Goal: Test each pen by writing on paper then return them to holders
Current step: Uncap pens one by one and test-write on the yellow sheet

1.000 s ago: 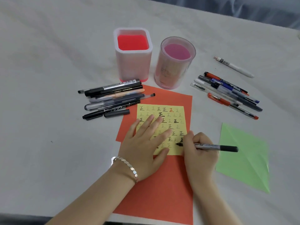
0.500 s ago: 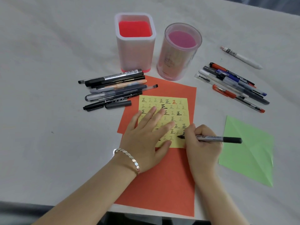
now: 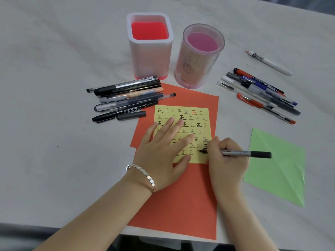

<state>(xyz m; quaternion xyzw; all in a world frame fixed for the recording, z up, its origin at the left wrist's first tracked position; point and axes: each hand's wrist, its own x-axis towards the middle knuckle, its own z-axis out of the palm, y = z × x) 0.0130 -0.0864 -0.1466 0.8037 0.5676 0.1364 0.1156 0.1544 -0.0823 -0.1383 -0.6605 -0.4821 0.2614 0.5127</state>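
- White cloth-covered table [image 3: 54, 87] carries everything.
- Right hand [image 3: 225, 160] fingers pinch a black-capped marker pen [image 3: 246, 153], tip on the yellow square paper [image 3: 183, 134]; the hand hides the grip.
- Left hand [image 3: 163, 151], fingers spread flat, covers part of the marks.
- Square red-bottomed holder [image 3: 150, 46] and round pink holder [image 3: 197, 55] stand beyond, loose pens [image 3: 126, 98] beside.

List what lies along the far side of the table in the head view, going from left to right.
Pile of black and grey pens → square white holder with red inside → round clear pink holder → cluster of blue, grey and red pens → lone white pen.
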